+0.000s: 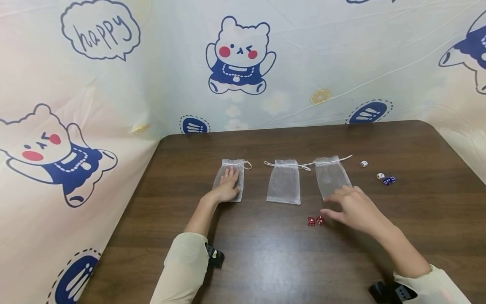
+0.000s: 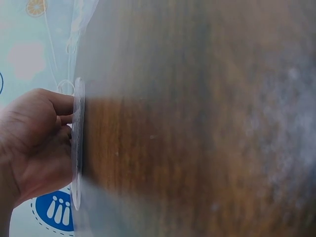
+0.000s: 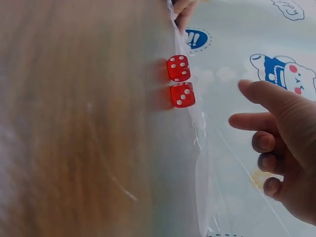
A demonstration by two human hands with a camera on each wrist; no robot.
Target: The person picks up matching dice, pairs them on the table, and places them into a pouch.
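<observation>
My left hand [image 1: 227, 187] rests with spread fingers on the leftmost white mesh drawstring bag [image 1: 240, 196]. In the left wrist view that hand [image 2: 37, 143] lies against the edge of the bag. Over the table near the right bag [image 1: 331, 175], my right hand [image 1: 357, 209] hovers with thumb and forefinger apart and nothing between them. Two red dice, one [image 1: 311, 221] beside the other [image 1: 320, 220], sit just left of its thumb. The right wrist view shows these red dice [image 3: 178, 68] apart from the fingertips [image 3: 237, 121].
A middle mesh bag [image 1: 284, 185] lies flat between the other two. At the right are a white die [image 1: 364, 164], another white die [image 1: 380, 176] and blue dice [image 1: 389, 180] close together. A printed cloth [image 1: 296, 63] hangs behind the brown table [image 1: 265, 253].
</observation>
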